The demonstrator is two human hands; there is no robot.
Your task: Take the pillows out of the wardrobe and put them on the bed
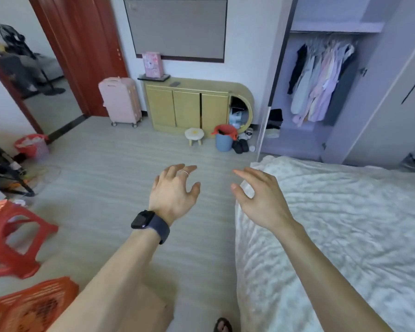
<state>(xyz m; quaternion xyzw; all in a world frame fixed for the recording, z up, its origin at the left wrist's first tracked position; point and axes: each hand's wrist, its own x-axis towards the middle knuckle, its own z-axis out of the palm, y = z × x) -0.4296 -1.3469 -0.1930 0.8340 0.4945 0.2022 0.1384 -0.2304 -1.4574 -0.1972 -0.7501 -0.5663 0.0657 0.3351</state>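
The bed [345, 224] with a white patterned cover fills the right side of the head view. Beyond its far corner stands the pale wardrobe [381, 92] with its door open; hanging clothes [321, 82] show inside, and no pillow is visible in it. My left hand [174, 192], with a dark watch on the wrist and a ring, is held out over the floor, fingers apart, holding nothing. My right hand [259, 195] hovers over the bed's near corner, fingers spread and empty.
A yellow low cabinet [189, 106] stands against the far wall, with a pink suitcase [120, 101] on its left and a small stool [194, 135] and blue bin [224, 138] in front. A red stool [12, 238] and orange basket [31, 305] are at my left.
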